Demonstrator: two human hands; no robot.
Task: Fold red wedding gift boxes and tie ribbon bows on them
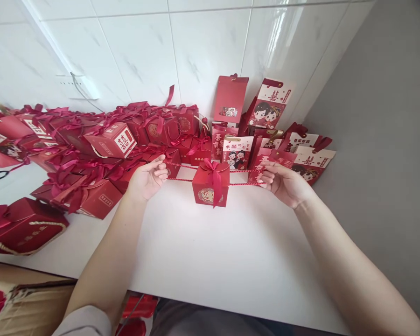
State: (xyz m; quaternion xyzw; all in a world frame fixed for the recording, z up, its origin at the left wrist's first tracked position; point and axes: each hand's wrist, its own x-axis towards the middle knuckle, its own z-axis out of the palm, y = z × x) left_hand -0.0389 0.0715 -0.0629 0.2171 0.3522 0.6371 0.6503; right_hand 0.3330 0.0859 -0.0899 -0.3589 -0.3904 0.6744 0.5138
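A small red gift box (200,186) with a ribbon bow on its lid and a gold emblem on its front is at the middle of the view. From its left side a red twisted cord handle (180,179) runs out taut to my left hand (150,175), whose fingers are closed on it. On the other side a matching cord handle (247,184) stretches to my right hand (283,179), also closed in a pinch. Whether the box rests on the white table or hangs just above it, I cannot tell.
Many red ribboned boxes (101,196) are piled at the left and back of the white table (203,252). Upright red-and-white printed boxes (268,109) stand behind my right hand. Tiled and grey walls enclose the back and right. A cardboard carton (38,308) sits below the front-left edge.
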